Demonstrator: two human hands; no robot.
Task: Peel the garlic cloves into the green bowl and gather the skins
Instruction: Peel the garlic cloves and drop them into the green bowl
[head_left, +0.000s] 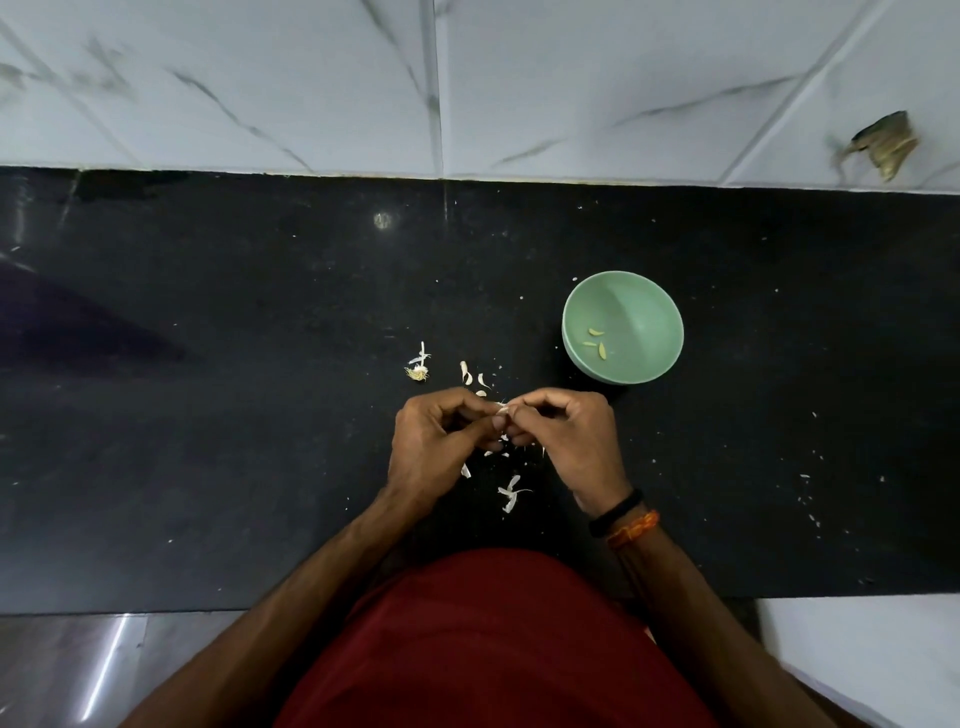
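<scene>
Both hands pinch one garlic clove (503, 410) between them — left hand (441, 436), right hand (563, 434). The green bowl (622, 327) lies far-right, nearer the right hand; the clove's axis is probably left-right — mostly hidden.

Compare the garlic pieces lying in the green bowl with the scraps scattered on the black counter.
The peeled cloves are pale yellow, while the skins are white. The cloves look solid and smooth; the skins are thin, ragged flakes. The cloves lie close together inside the green bowl; the skins are strewn loose over the black counter around both hands. Both are small next to the bowl.
</scene>
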